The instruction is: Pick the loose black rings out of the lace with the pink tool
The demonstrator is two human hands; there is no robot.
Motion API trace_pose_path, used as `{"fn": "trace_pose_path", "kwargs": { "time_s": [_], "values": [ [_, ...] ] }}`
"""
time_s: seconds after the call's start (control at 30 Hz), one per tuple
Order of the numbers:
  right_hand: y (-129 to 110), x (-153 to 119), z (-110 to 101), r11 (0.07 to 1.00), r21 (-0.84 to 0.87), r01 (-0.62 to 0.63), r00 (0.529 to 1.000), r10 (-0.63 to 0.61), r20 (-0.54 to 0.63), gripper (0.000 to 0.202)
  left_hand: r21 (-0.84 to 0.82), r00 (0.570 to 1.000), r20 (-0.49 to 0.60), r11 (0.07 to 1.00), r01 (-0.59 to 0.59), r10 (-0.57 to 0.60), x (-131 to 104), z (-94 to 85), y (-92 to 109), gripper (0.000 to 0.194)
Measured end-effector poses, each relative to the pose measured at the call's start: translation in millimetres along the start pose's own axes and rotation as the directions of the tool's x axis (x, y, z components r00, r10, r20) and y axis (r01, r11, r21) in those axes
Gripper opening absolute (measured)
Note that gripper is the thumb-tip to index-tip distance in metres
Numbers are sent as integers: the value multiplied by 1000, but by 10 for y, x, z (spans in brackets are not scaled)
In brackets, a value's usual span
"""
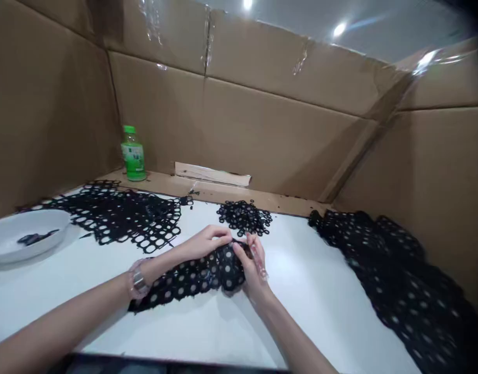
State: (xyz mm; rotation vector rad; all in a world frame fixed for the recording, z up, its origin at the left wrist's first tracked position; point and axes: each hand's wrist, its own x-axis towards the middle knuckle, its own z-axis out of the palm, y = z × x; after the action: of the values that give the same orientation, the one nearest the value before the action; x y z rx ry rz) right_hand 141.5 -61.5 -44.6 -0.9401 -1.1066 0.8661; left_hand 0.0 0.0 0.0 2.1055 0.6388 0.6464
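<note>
A strip of black sheet [184,278] dotted with round holes or discs lies bent between my hands above the white table. My left hand [208,242] pinches its upper edge between thumb and fingers. On the other side, my right hand [256,267] grips the folded end, thumb on its face and fingers behind. A slim clear-pink object [259,264] rests along the right fingers; its kind is unclear. Just beyond the hands lies a pile of small black rings [244,217]. A bracelet and a metal-banded watch sit on my left wrist.
Black ring-holed webbing [125,213] spreads at the left, beside a white bowl [62,228] holding a dark scrap. More black perforated sheets [398,285] are heaped on the right. A green bottle [133,156] stands near the cardboard wall [262,130] that surrounds the white table [309,306].
</note>
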Motion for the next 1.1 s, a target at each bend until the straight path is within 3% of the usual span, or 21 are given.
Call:
{"fn": "trace_pose_path", "kwargs": {
  "time_s": [0.07, 0.17, 0.3, 0.43, 0.57, 0.63, 0.7, 0.73, 0.8, 0.87, 0.97, 1.03, 1.1],
  "values": [
    [7, 34, -8, 1000, 14, 18, 1000, -18, -19, 34, 43, 960, -281, 999, 23, -10, -27, 53, -35, 19],
    [3, 54, -3, 999, 5, 46, 998, -46, -33, 34, 64, 886, -464, 997, 37, -4, -63, 131, -50, 20],
    [-38, 25, 21, 993, -53, 103, 994, -105, -21, 32, -49, 946, -323, 999, 24, -38, -57, 220, -34, 23],
    [-71, -2, 29, 984, -121, 131, 989, -139, -59, 29, -255, 968, -229, 966, 44, -104, 30, 253, -40, 23],
    [-55, 22, 4, 982, -131, 137, 981, -153, -118, 28, -289, 976, -173, 954, 80, -134, 106, 74, -103, 24],
    [-34, 54, -24, 983, -121, 136, 960, -160, -228, 29, -289, 963, -200, 950, 118, -180, 135, -141, -181, 26],
    [-12, 87, -46, 993, -64, 99, 939, -115, -325, 30, -247, 925, -313, 959, 141, -217, 197, -382, -270, 29],
    [-4, 100, -49, 997, -18, 72, 937, -74, -342, 29, -204, 888, -409, 969, 137, -212, 253, -481, -308, 30],
    [7, 114, -41, 997, 73, 17, 950, 7, -311, 27, -163, 867, -461, 979, 124, -187, 427, -583, -355, 28],
    [5, 112, -21, 990, 139, -29, 967, 63, -246, 27, -133, 882, -443, 985, 111, -159, 668, -542, -368, 27],
    [-19, 97, -5, 973, 224, -63, 976, 106, -187, 25, -92, 909, -398, 991, 96, -125, 1004, -332, -358, 28],
    [-40, 92, -9, 957, 282, -63, 977, 117, -178, 24, -61, 928, -361, 996, 72, -89, 1083, -195, -341, 29],
    [-59, 93, -22, 951, 305, -49, 978, 107, -177, 22, -39, 953, -300, 999, 35, -45, 996, -99, -323, 30]
  ]
}}
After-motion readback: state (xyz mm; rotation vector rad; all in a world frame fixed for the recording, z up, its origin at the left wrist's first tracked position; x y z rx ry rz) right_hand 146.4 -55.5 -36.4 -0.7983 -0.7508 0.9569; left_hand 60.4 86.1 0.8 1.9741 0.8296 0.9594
